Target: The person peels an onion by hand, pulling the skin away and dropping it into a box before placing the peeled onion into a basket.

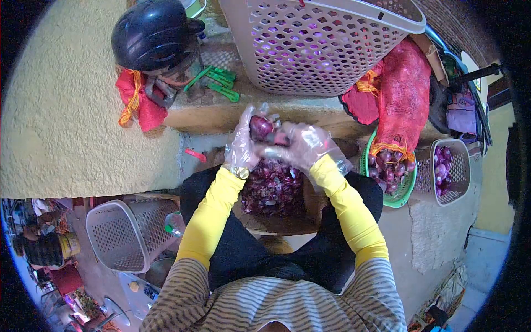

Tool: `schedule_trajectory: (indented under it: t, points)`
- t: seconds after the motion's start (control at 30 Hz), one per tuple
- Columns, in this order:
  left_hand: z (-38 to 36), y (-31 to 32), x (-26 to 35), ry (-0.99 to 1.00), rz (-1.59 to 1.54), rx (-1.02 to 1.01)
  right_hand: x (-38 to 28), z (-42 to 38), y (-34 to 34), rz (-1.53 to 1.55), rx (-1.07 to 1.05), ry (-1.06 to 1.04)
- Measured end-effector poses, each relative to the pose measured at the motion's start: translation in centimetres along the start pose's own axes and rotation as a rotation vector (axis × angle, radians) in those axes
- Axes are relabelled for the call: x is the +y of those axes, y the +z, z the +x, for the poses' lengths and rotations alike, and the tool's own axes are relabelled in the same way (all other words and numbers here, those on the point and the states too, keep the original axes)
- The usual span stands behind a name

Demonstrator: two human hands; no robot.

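A red onion (261,128) is held in my left hand (241,145), which wears a clear plastic glove. Close beside it, my right hand (305,145), also gloved, has its fingers curled round a small tool (282,138) with a reddish part; motion blur hides its exact shape. Both hands are over a box (315,206) between my knees, full of dark red onion skins (272,188). Yellow sleeves cover both forearms.
Ahead on a ledge stand a large perforated basket (315,50), green pegs (224,83) and a black helmet (152,36). To the right, a red mesh sack (405,88) spills onions into a green basket (409,185). An empty-looking basket (119,235) lies left.
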State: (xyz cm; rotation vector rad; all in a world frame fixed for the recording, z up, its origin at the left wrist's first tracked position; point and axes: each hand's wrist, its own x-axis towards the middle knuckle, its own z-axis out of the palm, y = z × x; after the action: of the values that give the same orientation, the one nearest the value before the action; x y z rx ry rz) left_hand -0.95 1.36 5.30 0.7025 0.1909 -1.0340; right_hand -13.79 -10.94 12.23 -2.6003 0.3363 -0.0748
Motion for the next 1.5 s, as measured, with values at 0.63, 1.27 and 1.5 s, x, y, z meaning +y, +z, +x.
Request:
schedule_trajectory:
  t: [0.63, 1.27, 1.5]
  points:
    - [0.0, 0.0, -0.2, -0.04, -0.031, -0.135, 1.7, 0.9, 2.0, 0.149, 0.153, 0.129]
    - [-0.4, 0.5, 0.9, 0.099, 0.071, -0.056, 1.3, 0.0, 1.1, -0.118, -0.204, -0.21]
    - [-1.3, 2.1, 0.5, 0.11, 0.139, -0.107, 1.4, 0.6, 0.8, 0.077, 0.125, 0.23]
